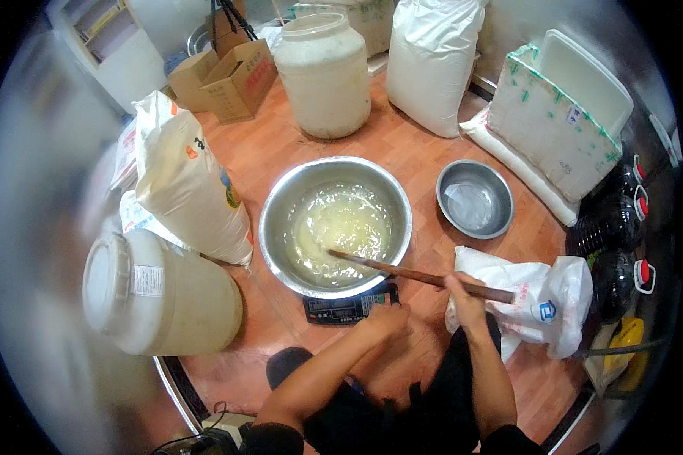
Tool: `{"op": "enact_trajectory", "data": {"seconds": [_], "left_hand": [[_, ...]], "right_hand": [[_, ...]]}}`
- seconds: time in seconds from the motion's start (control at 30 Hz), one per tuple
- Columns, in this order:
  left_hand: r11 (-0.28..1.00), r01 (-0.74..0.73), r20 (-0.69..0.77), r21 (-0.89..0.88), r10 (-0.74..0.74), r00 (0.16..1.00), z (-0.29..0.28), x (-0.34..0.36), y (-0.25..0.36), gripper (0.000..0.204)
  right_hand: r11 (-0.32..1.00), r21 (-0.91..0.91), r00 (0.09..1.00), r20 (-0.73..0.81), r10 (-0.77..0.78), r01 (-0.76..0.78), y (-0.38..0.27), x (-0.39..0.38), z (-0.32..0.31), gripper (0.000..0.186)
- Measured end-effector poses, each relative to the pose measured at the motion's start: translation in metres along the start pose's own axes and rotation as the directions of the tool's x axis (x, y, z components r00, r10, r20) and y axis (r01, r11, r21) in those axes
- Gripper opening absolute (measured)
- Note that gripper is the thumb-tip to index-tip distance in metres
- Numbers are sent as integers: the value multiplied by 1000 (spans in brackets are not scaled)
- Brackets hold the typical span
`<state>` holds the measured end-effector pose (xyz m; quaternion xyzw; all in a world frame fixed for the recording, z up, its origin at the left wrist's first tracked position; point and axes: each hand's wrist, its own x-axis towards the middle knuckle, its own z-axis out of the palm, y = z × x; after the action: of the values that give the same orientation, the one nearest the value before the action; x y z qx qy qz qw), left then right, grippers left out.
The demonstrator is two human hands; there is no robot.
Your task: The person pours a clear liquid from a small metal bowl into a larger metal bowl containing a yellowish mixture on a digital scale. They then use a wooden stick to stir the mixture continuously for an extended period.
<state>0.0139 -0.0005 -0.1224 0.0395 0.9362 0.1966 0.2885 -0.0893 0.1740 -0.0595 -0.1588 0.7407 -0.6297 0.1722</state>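
Note:
A large steel basin (296, 189) full of pale yellowish, rippling liquid rests on a black electronic scale (334, 311). A long wooden stick (402, 271) slants across the basin's near rim, its left end in the liquid. My right hand (463, 299) grips the stick toward its right end. My left hand (387, 318) has its fingers curled at the scale's front, below the stick; what they hold, if anything, is hidden. A smaller steel bowl (474, 205) with a little clear liquid in it sits on the floor to the right.
White sacks (182, 182) stand left and behind; plastic drums (163, 292) stand at left and back. Cardboard boxes (231, 83) are at back left, a white foam box (546, 121) at back right. A white bag (486, 265) lies by my right hand, beside large dark bottles (611, 288).

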Motion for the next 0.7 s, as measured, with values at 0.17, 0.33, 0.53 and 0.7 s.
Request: {"op": "enact_trajectory", "data": {"seconds": [0.17, 0.33, 0.53, 0.7], "left_hand": [[996, -34, -101, 79, 42, 994, 16, 16, 1, 61], [997, -20, -43, 81, 24, 999, 2, 15, 6, 59], [997, 50, -51, 65, -47, 998, 0, -2, 6, 63], [997, -58, -56, 44, 61, 997, 0, 24, 14, 64]], "right_hand": [[991, 96, 989, -119, -86, 98, 23, 24, 48, 21], [962, 271, 989, 148, 0, -41, 40, 14, 54, 25], [991, 131, 983, -174, 58, -35, -16, 7, 21, 26], [985, 173, 992, 118, -37, 16, 43, 30, 55, 27]]}}
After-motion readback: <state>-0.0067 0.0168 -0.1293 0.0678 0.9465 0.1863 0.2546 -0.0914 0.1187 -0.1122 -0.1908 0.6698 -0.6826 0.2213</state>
